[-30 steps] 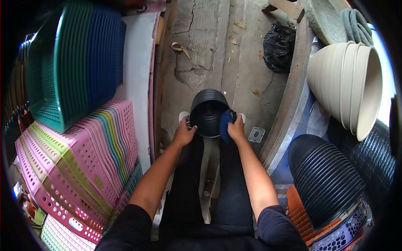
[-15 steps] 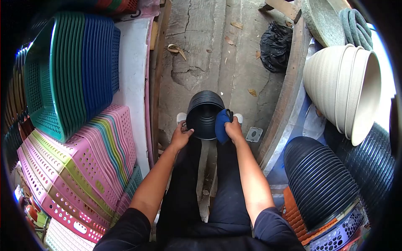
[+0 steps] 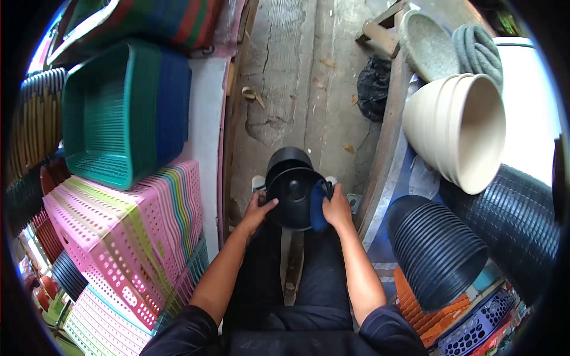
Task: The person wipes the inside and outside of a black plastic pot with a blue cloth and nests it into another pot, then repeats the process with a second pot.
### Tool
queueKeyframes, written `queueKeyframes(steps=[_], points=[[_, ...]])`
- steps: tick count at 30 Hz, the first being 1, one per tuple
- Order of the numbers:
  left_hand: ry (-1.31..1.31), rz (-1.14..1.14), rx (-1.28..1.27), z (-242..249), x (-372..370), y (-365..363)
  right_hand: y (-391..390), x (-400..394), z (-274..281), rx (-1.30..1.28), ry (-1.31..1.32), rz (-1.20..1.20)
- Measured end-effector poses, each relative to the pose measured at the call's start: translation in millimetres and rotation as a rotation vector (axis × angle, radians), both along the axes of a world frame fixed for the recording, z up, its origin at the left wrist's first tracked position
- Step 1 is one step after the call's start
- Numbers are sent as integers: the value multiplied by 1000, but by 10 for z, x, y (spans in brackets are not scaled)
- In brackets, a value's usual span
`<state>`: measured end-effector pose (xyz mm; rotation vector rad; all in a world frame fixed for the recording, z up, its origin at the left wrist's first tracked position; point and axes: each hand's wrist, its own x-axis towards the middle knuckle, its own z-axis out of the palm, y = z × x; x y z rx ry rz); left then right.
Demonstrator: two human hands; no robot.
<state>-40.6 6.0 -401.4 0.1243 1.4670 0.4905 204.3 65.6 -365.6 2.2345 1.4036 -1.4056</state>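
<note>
A round black plastic pot (image 3: 288, 204) is tilted so that its hollow inside faces me, low between my legs. My left hand (image 3: 255, 213) grips its left rim, thumb on the inner side and fingers behind. In my right hand (image 3: 337, 207) is a dark blue cloth (image 3: 318, 209), bunched against the pot's right rim. Right behind the pot stands more black potware (image 3: 289, 156), its upper part overlapped by the tilted one. My shoes show on either side of it.
Green and blue baskets (image 3: 98, 118) and pink perforated baskets (image 3: 113, 219) are stacked at left. To the right are cream pots (image 3: 439, 124), a stack of black pots (image 3: 436, 249) and a black plastic bag (image 3: 374, 89). A wooden beam (image 3: 380, 160) edges the cracked concrete floor (image 3: 285, 77).
The front black pot has come up and toward me, parting from the ones behind it. Both hands moved with it, the cloth still in my right hand. The view has shifted slightly.
</note>
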Motion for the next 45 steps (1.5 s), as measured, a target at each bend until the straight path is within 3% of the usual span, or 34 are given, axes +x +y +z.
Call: queueKeyframes(steps=[4,6,8,12,15,18,20,22,23,24,26,27,30,31,33,34,36,37,39,41,43,45], points=[[-220,-68,291,531,-267,3,28,69,767,126,78,7],[-546,23,222,919,-319,47,68,70,1239,151,106,26],[-552,14,290,1278,-303,110,-2,118,1495,243,172,47],[-551,-11,479,1771,-245,139,44,96,2225,165,176,-7],[-420,-44,643,2387,-146,228,84,202,2559,224,210,22],[-378,53,775,2645,-84,182,142,328,2811,276,172,102],[-327,91,840,2629,-101,110,238,295,3296,292,96,184],[-279,138,877,2824,-113,108,225,295,3578,350,182,46],[-287,206,837,3076,-75,56,162,170,3901,444,471,-49],[-299,272,795,3240,-51,42,137,34,3999,462,477,-22],[-273,288,872,3311,-18,68,76,-234,4103,604,572,119],[-250,286,917,3323,13,51,67,-373,4013,543,599,207],[-253,246,1084,3447,67,68,105,-814,3341,406,843,463],[-192,332,1133,3489,115,117,153,-885,3135,401,844,474],[-151,341,1137,3641,30,74,208,-1018,3042,767,470,900],[-114,341,1142,3718,-13,56,236,-1005,3016,769,473,912],[-41,332,1137,3675,-79,9,222,-1050,3552,533,36,1197],[66,267,1133,3540,-103,10,244,-1024,3557,531,41,1206],[176,210,1125,3622,-79,-10,316,-991,3568,773,-129,1267],[-48,373,1173,3738,38,16,374,-1056,3596,801,-65,1220],[-48,378,1185,3753,35,30,397,-1109,3522,823,-3,1167],[-48,375,1200,3824,5,48,471,-1192,3351,977,559,1027]])
